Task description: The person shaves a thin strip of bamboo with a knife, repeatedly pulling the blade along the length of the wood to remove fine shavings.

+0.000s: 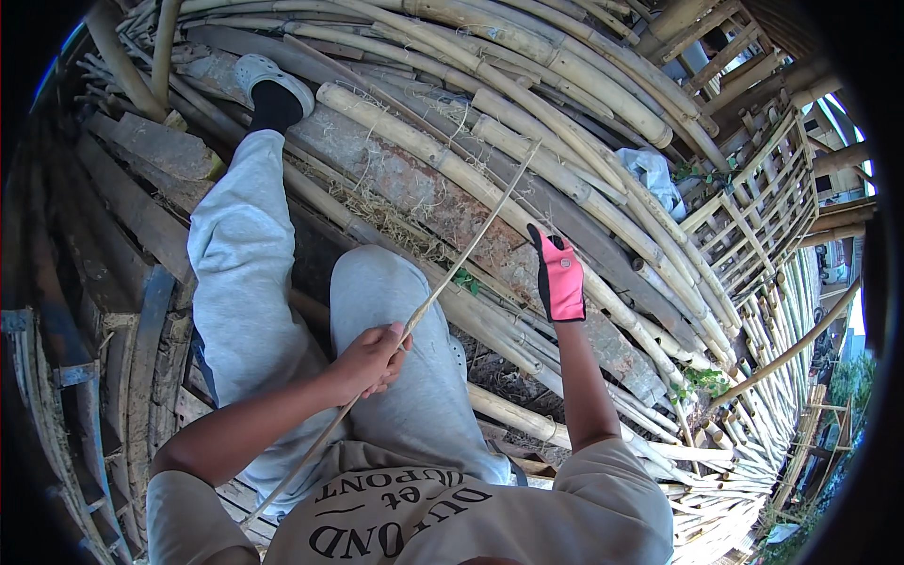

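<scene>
A long, thin bamboo strip (463,257) runs slantwise from the bamboo pile, past my knee, down to my lower left side. My bare left hand (375,360) is closed around it, just above my bent knee. The strip's far end rests over or just above the poles. My right hand (562,278), in a pink and black glove, is stretched forward to the right of the strip, apart from it. Beneath the glove lies a thick bamboo pole (452,168). Its fingers point away from me and are mostly hidden, so their grip cannot be told.
Many bamboo poles (565,71) lie stacked ahead and to the right. A rough, reddish-grey plank (395,174) with dry fibres crosses before me. Old timber boards (141,202) lie at left. A whitish plastic bag (652,179) and a bamboo lattice (758,202) are at right.
</scene>
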### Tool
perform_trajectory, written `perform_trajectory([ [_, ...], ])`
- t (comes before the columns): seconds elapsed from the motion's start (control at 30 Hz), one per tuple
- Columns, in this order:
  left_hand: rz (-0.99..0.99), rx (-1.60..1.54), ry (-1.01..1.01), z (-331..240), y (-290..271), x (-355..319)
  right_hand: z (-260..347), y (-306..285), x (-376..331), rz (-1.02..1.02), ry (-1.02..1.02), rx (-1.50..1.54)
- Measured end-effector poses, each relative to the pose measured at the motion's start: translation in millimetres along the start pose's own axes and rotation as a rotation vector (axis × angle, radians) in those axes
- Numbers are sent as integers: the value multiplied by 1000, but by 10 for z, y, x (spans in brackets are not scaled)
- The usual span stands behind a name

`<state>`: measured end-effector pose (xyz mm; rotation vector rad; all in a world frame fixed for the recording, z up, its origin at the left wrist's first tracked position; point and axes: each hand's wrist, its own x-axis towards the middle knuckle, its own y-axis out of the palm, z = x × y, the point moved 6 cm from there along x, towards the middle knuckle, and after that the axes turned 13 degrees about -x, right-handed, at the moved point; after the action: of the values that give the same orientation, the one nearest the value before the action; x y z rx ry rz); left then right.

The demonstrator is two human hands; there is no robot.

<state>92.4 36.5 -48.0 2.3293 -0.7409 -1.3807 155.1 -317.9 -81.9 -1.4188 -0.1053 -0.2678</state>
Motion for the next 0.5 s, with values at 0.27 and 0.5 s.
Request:
perform_trajectory([
  [0.27, 112, 724, 101, -527, 217, -454, 1140, -1139, -350, -331, -255, 274],
  [0.5, 101, 1376, 43, -1293, 686, -857, 1310, -1176, -500, -209, -286, -230],
])
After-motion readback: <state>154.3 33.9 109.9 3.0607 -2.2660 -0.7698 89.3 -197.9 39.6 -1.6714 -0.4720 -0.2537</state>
